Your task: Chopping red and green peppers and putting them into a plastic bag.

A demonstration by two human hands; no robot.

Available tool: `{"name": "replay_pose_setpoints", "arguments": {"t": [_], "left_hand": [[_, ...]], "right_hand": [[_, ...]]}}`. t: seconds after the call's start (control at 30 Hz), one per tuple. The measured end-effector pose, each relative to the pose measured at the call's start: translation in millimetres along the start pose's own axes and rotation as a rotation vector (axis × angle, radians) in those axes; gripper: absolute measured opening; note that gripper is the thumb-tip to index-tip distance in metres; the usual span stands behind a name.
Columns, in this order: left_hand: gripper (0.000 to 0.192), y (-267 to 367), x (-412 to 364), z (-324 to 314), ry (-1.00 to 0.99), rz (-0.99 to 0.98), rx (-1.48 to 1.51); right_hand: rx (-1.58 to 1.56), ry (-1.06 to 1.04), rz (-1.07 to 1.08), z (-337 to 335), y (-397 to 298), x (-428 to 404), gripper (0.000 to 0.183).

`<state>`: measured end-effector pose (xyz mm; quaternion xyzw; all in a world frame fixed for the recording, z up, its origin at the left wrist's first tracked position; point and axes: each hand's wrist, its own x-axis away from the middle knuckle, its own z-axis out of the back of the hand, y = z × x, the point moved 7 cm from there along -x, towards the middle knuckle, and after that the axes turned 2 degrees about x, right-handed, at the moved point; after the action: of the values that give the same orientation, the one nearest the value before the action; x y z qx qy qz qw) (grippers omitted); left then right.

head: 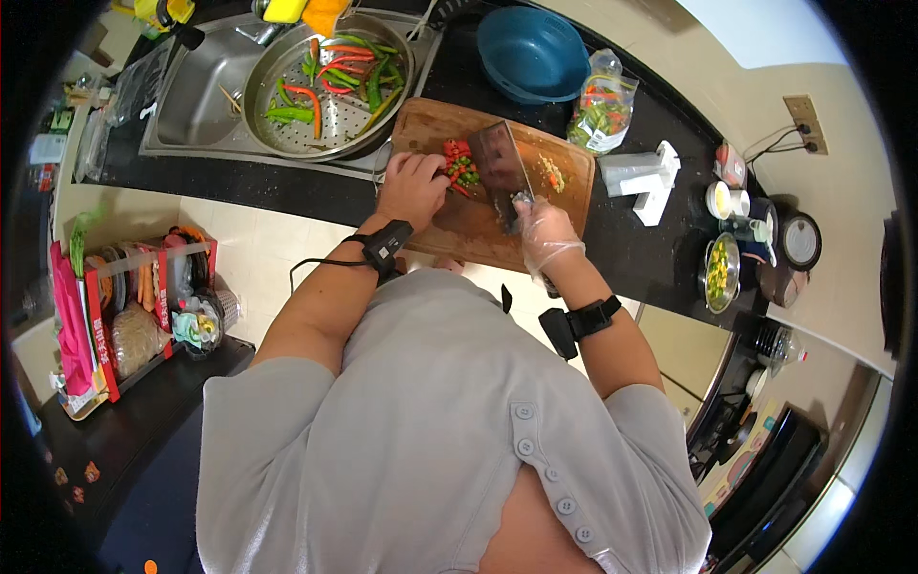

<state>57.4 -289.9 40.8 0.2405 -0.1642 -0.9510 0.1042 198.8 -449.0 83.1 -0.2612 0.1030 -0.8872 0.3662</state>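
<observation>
My right hand [546, 233], in a clear plastic glove, grips the handle of a broad-bladed cleaver [502, 161]. Its blade rests over a wooden cutting board [473, 240], just right of chopped red and green chili peppers [461, 166]. With fingertips bent down, my left hand [414, 188] is at the left edge of that chopped heap; whether it pinches a pepper is hidden beneath the fingers. A small heap of minced yellowish and orange bits [552, 174] lies on the board to the right of the blade.
Whole red and green chilies [351, 68] lie in a perforated steel pan [262, 136] over the sink [190, 122]. Behind the board stand a blue basin [534, 54] and a bag of chopped peppers [604, 107]. A white bag holder [656, 183] and a steel bowl [722, 273] stand right.
</observation>
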Motion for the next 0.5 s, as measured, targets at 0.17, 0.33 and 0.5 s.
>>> {"name": "replay_pose_setpoints", "arguments": {"t": [0.17,0.33,0.5], "left_hand": [[0.019,2.8,-5.7,-2.0,-0.023,-0.004,-0.018],[0.018,13.0,-8.9,-6.2,-0.038,-0.034,-0.041],[0.015,18.2,-17.5,-14.4,-0.125,0.015,-0.067]], "right_hand": [[-0.076,0.05,-0.014,-6.6,25.4,12.1,0.04],[-0.139,0.106,-0.064,-4.1,49.7,25.6,0.039],[-0.22,0.144,-0.112,3.6,73.0,40.2,0.039]]}}
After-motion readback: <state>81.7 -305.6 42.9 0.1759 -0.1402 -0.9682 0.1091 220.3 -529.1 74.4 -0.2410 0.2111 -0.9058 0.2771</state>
